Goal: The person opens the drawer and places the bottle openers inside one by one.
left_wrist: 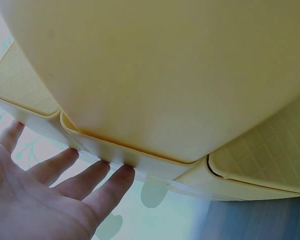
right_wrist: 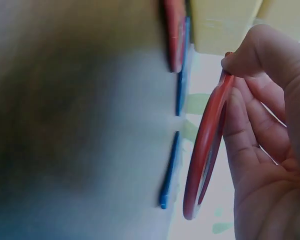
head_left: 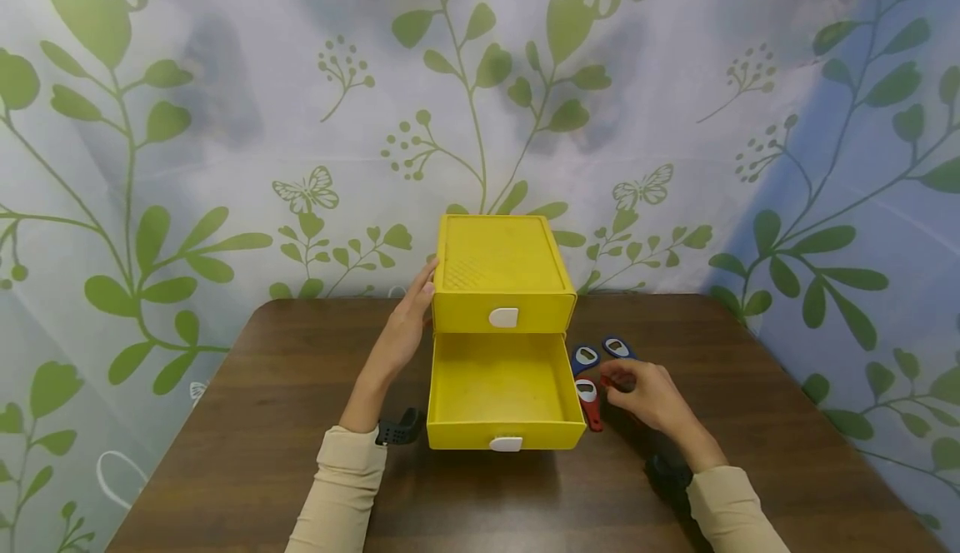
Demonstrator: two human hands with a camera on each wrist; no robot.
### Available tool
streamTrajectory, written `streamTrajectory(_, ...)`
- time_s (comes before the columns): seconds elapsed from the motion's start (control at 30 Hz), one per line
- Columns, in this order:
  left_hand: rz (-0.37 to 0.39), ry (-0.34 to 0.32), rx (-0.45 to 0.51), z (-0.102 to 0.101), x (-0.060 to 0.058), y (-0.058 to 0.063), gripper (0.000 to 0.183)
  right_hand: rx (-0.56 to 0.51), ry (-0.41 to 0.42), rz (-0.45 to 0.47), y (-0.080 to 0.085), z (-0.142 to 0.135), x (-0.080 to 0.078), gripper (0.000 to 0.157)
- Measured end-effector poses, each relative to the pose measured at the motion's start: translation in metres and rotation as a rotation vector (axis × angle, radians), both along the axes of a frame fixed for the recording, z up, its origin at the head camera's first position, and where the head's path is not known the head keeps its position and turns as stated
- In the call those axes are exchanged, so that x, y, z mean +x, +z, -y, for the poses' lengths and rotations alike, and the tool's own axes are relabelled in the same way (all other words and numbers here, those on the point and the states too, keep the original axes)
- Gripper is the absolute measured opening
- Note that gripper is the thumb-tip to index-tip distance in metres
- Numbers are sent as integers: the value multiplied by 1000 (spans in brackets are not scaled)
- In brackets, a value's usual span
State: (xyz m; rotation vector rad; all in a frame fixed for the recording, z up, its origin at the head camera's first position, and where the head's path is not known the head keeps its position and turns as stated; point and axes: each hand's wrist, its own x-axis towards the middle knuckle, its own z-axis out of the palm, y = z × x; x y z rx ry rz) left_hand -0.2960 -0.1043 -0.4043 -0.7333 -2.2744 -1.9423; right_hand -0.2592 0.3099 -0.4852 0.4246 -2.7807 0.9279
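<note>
A yellow two-drawer box [head_left: 504,255] stands on the table, its lower drawer [head_left: 504,378] pulled out and bare inside. My left hand [head_left: 401,328] rests against the box's left side, and the left wrist view shows its fingers fairly straight, fingertips at the box [left_wrist: 140,100]. To the right of the drawer, my right hand [head_left: 652,395] pinches a red bottle opener [right_wrist: 207,142] between thumb and fingers, mostly hidden by the hand in the head view. Another red bottle opener [head_left: 588,407] lies beside the drawer, with two blue bottle openers [head_left: 585,358] [head_left: 617,347] behind it.
The brown wooden table [head_left: 300,386] runs back to a leaf-patterned cloth [head_left: 337,120]. A white drawer pull [head_left: 503,317] marks the closed upper drawer, and another pull [head_left: 506,444] is on the lower one. Dark straps [head_left: 400,426] circle both wrists.
</note>
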Motion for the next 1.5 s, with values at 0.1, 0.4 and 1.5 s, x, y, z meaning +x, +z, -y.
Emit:
streamTrajectory(0.1,-1,1,-1,0,0,1,55,-11,3,-36,7,3,2,32)
streamTrajectory(0.4,11,8,3,-1,2,1,54,-37,30,-117,29,14,12,33)
streamTrajectory(1.5,14,22,-24,1,1,4,57,-82,159,-405,95,64,45,41)
